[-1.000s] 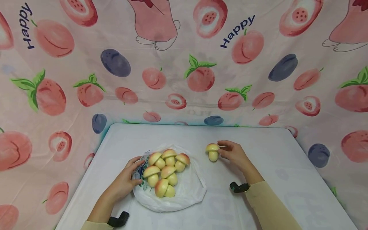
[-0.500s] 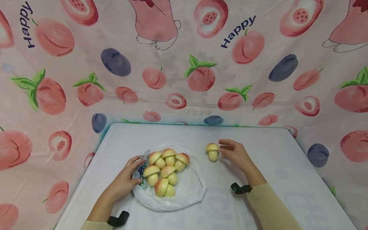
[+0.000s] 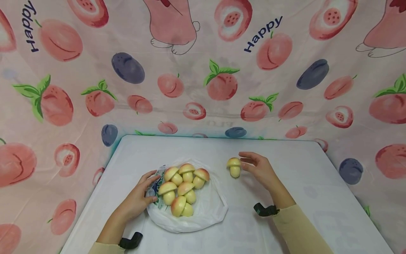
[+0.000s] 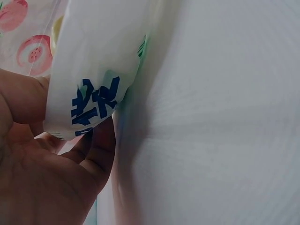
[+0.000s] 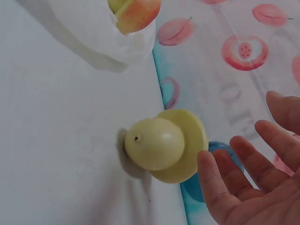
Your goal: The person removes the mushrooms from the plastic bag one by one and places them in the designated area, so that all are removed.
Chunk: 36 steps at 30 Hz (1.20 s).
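Several toy mushrooms (image 3: 186, 189), pale yellow with reddish caps, lie inside a white plastic bag (image 3: 206, 222) with its rim rolled outward. At the bag's left side, my left hand (image 3: 139, 197) holds the rim between thumb and fingers. Blue lettering on the plastic bag (image 4: 93, 101) shows by that hand in the left wrist view. A single toy mushroom (image 3: 234, 168) sits on the table to the right of the bag. Close by its right side is my right hand (image 3: 258, 169), fingers extended. In the right wrist view, the fingers are spread beside the mushroom's cap (image 5: 194, 145), gripping nothing.
Everything stands on a white-covered table (image 3: 285, 233). A fruit-print cloth (image 3: 190, 63) hangs behind and along both sides of it. A dark wrist strap piece (image 3: 131, 241) juts out at the left wrist, and another (image 3: 265, 210) at the right wrist.
My right hand has shifted very slightly beside the single mushroom, a little away and then back toward it. The left hand, the bag and the mushrooms stay where they were.
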Tool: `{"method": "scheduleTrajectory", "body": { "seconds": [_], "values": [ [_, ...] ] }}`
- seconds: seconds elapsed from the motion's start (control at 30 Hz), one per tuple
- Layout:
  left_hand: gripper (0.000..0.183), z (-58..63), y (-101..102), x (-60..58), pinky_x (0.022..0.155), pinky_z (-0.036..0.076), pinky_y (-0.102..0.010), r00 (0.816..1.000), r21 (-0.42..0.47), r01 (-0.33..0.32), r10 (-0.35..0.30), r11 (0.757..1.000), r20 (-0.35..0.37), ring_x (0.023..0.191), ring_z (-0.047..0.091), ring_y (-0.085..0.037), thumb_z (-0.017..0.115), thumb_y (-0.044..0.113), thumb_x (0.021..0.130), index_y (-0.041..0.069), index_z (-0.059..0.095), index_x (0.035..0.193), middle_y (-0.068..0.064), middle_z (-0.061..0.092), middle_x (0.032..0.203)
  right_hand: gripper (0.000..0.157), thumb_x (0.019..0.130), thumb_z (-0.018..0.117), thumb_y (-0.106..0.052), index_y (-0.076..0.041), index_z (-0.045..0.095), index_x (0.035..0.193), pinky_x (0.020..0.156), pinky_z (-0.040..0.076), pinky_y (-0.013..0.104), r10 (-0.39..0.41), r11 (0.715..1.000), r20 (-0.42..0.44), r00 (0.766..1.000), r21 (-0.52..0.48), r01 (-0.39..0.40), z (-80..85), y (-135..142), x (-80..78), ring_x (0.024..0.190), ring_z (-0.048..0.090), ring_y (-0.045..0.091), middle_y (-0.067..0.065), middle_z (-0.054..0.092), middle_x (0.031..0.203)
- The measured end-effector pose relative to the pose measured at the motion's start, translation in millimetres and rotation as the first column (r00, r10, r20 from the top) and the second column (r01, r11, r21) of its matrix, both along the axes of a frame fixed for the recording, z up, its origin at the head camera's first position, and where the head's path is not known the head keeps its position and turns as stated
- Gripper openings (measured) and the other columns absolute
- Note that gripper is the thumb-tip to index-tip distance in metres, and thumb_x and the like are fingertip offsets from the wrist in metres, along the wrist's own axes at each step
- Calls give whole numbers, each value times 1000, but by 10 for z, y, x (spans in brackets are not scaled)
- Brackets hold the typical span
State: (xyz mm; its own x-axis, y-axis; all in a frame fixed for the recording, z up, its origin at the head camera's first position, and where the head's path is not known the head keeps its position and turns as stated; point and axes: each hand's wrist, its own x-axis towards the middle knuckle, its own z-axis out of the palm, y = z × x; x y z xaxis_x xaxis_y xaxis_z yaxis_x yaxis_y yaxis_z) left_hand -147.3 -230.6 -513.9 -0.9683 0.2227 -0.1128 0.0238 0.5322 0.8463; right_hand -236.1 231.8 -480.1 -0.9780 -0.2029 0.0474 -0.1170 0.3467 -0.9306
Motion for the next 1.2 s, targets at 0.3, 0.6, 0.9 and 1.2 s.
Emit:
{"method": "scheduleTrajectory", "body": {
  "seconds": [0.3,0.6,0.9,1.2],
  "values": [
    [75,3,2,7,130,19,-69,1000,-3,3,-3,1000,-5,167,12,-48,73,-7,94,8,46,162,-9,17,181,46,100,72,-1,3,63,145,98,50,10,45,999,-32,998,-27,-46,58,-141,56,139,61,45,27,65,147],
    [76,0,0,5,130,20,-68,1000,3,-6,6,1000,8,167,12,-48,73,-8,94,9,45,163,-8,16,181,45,99,74,-4,0,66,143,99,53,16,90,996,-45,995,-16,-91,-31,-295,87,135,64,43,26,67,143],
    [76,-2,-11,6,130,20,-68,1000,-13,-5,5,1000,1,167,12,-48,72,-8,94,9,45,163,-8,17,181,45,98,71,0,5,64,142,91,59,19,177,979,-17,984,-97,-177,-114,-540,130,135,62,50,34,59,144],
    [77,0,1,8,130,20,-68,1000,-6,-4,4,1000,4,167,11,-48,72,-9,94,9,44,163,-9,16,181,46,100,71,-4,1,63,145,93,58,19,210,972,37,977,-116,-205,-124,-719,196,137,63,47,29,61,148]
  ]
}}
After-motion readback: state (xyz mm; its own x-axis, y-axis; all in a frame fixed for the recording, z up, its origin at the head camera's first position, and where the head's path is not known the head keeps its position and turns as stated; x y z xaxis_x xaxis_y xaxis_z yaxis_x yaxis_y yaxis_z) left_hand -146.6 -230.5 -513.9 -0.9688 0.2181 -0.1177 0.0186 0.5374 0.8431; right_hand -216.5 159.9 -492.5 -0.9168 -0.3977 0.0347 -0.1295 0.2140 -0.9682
